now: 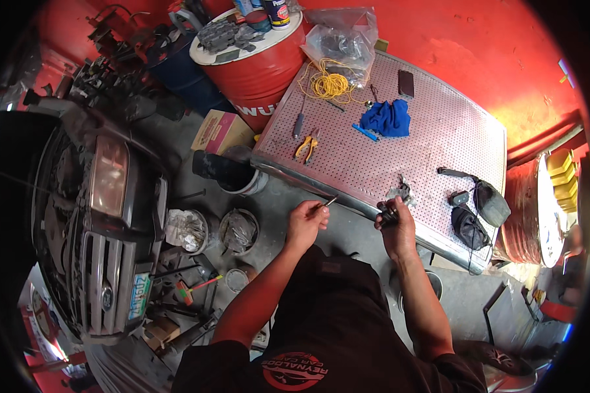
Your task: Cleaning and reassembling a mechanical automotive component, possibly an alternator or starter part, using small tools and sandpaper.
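Observation:
My left hand (307, 223) is closed on a slim metal rod (331, 202) angled up toward the perforated metal table (439, 131), near its front edge. My right hand (398, 229) grips a small dark mechanical part (387, 211), just below a crumpled grey rag or wad (402, 183) on the table. Pliers with yellow handles (307, 145), a grey-handled tool (298, 126), a slim blue tool (365, 131), a blue cloth (390, 118), a coil of yellow cord (328, 85) and a phone (406, 84) lie farther back on it.
A car front (108, 249) fills the left. Buckets (239, 229), tools and a cardboard box (219, 131) sit on the floor. A red drum (239, 78) stands behind the table; black bags (485, 203) lie at its right. Another drum (524, 216) stands at the far right.

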A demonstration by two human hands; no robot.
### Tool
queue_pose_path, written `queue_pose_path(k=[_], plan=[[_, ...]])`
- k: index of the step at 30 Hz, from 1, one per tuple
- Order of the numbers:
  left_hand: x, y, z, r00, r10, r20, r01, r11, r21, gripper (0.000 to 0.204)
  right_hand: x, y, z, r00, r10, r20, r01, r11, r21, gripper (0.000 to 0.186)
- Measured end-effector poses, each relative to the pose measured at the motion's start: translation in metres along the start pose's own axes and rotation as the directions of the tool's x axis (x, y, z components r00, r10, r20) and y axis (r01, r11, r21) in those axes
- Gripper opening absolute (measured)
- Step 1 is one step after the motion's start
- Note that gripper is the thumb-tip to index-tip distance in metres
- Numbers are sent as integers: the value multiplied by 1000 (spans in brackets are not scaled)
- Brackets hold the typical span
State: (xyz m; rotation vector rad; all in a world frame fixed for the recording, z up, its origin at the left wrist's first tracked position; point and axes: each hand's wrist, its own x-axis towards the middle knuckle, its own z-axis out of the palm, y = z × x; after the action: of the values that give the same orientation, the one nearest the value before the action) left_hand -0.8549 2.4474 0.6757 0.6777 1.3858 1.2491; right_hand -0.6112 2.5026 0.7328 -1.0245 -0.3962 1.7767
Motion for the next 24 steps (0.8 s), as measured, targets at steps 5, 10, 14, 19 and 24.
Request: queue_pose_path(k=[5, 10, 14, 19, 24], plan=[[167, -78, -27, 958, -284, -43, 283, 909, 305, 24, 53, 19, -10, 980, 55, -189, -62, 998, -32, 40], [304, -119, -28, 999, -33, -32, 45, 548, 835, 30, 94, 44, -4, 899, 73, -433, -20, 992, 125, 39], [356, -89, -15, 986, -126, 108, -45, 424, 905, 31, 126, 48, 11, 847, 119, -518, -43, 987, 156, 33], [375, -79, -32, 893, -127, 432, -412, 159, 897, 35, 165, 61, 19, 887, 3, -462, 159, 937, 311, 26], [404, -56, -51, 876, -33, 481, -481, 7, 877, 36, 180, 55, 37, 873, -3, -488, 183, 929, 322, 27]])
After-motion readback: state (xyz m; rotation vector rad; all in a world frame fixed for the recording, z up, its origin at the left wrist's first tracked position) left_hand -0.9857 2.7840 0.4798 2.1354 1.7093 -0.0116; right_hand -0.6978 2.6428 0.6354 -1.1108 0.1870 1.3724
